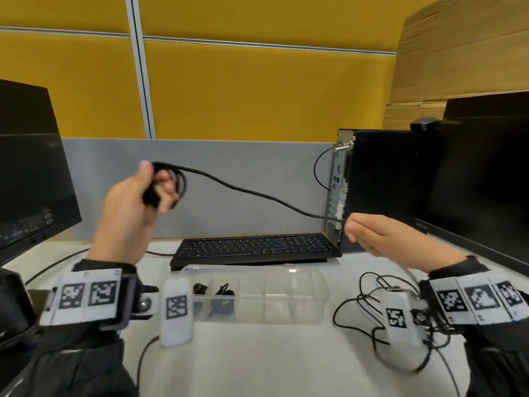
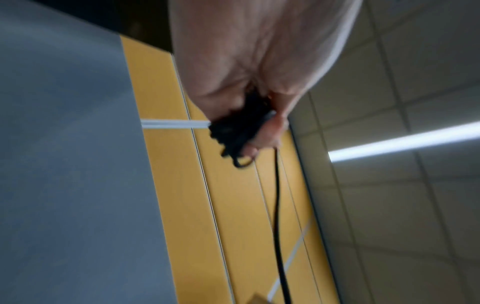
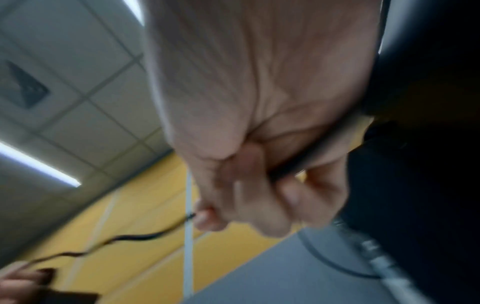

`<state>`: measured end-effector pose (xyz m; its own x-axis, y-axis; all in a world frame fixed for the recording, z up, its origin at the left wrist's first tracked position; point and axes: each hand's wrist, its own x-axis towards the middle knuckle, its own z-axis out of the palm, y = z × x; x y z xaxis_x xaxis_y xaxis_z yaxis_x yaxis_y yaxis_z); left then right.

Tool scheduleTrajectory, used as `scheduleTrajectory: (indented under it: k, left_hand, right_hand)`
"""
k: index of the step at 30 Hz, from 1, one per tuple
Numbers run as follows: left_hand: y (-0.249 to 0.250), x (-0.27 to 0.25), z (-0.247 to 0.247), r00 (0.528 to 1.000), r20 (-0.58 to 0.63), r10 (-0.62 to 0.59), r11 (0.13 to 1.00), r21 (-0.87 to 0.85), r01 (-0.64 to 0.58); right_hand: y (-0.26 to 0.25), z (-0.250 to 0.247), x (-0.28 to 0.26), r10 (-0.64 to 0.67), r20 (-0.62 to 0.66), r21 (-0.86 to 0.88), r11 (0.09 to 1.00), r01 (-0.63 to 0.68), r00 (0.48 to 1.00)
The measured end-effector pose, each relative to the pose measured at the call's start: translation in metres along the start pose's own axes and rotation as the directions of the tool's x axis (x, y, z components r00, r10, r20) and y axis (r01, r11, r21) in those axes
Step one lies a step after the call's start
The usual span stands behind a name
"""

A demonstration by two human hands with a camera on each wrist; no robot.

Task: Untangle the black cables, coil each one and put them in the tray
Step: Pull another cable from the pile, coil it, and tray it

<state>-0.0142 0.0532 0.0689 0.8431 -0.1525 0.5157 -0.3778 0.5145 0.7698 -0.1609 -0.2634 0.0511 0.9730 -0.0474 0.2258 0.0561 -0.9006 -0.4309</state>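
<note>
Cable point(image 1: 257, 193) in work: black, held in air above the desk point(image 1: 272, 362), over the keyboard point(image 1: 254, 247). One end already wound into small loops at your L hand point(image 1: 134, 202); free run sags across to your R hand point(image 1: 380, 233), near the PC tower point(image 1: 380, 184) at the desk's back right.

Hands: L fingers curled round the loop bundle, thumb on top. R pinches the strand betw. thumb and fingertips; rest of R fingers loosely curled. Wrist views blurred, but agree w/ this.

Step, as judged: coiling, part done. To do it well:
- Keep L thumb pressed on the bundle so loops don't spring.
- Let the strand slide through the R pinch, light tension only; bring R toward L for each turn.
- Match loop size to those already made. Tray point(image 1: 257, 296) compartments look narrow, so keep coil tight.
- Roll strand slightly per turn to avoid kinks.

Remaining: tangled thin cables point(image 1: 369, 313) lie on the desk near the front right edge, under your R wrist. Don't drag the sleeve through them.

Tray sits mid-desk in front of the keyboard; its two left compartments hold dark coils point(image 1: 220, 293); the others look vacant.
</note>
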Motion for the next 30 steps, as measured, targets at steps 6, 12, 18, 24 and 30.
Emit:
scheduleTrajectory:
  k: [6,12,18,24,30]
  left_hand:
    - [0.004,0.016,-0.043,0.96,-0.281,0.019,0.969,-0.23,-0.086]
    - [0.001,0.0,0.002,0.984,-0.176,-0.006,1.0,-0.022,0.003]
    - [-0.012,-0.026,0.048,0.983,0.137,-0.126,0.986,0.129,0.108]
    - [-0.003,-0.036,0.058,0.935,0.297,-0.194,0.981,0.072,0.18]
    - [0.0,-0.036,0.058,0.922,0.333,-0.197,0.98,0.063,0.187]
  right_hand:
    - [0.075,-0.032,-0.004,0.339,-0.274,-0.319,0.851,-0.417,0.9]
    - [0.022,-0.026,0.007,0.19,-0.294,-0.157,0.957,-0.243,0.937]
    - [-0.093,0.036,0.025,-0.242,-0.187,0.005,0.969,0.247,0.952]
    - [-0.1,0.056,0.039,-0.191,-0.443,0.227,0.921,0.315,0.876]
    - [-0.114,0.05,0.025,-0.163,-0.189,0.806,0.538,0.248,0.968]
